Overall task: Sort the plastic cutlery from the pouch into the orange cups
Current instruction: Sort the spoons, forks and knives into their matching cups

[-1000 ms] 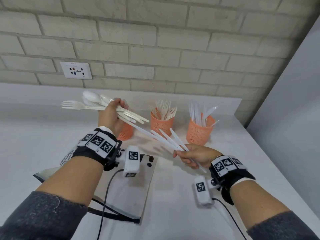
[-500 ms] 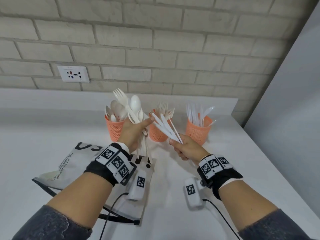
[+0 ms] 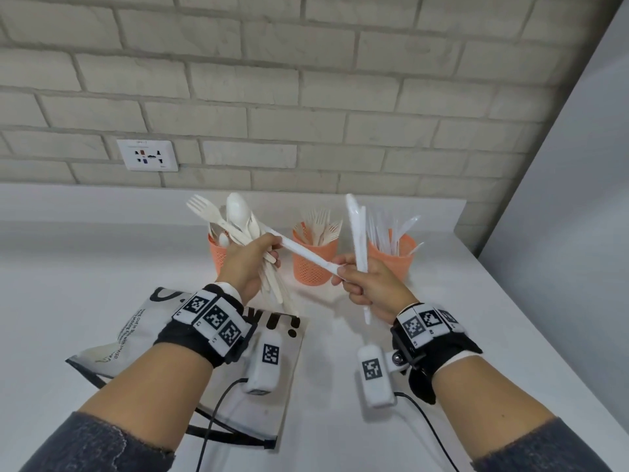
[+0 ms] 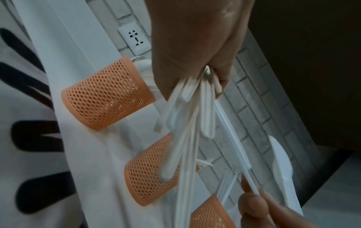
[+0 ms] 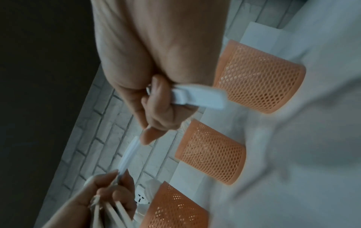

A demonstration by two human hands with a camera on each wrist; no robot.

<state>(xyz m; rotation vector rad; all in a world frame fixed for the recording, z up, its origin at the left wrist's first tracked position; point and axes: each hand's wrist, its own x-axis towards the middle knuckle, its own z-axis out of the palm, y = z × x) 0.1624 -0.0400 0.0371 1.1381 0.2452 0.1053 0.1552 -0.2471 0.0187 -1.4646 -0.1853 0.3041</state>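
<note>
A pale brick wall (image 3: 272, 80) is running across the back, a white power socket (image 3: 147, 155) is sitting low on it, and the white table (image 3: 68, 267) is stretching out below.

Orange mesh cups (image 3: 315, 265), white, perhaps cream, cutlery (image 3: 235, 216)

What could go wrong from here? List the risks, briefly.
1. The left hand grips a loose fan of mixed cutlery. While the right hand pulls the knife out of it, other pieces could slip out onto the table.
2. The right hand already holds upright knives, so its pinch on the new one looks weak.
3. Both hands work close to the middle cup; a knock might tip it.
</note>
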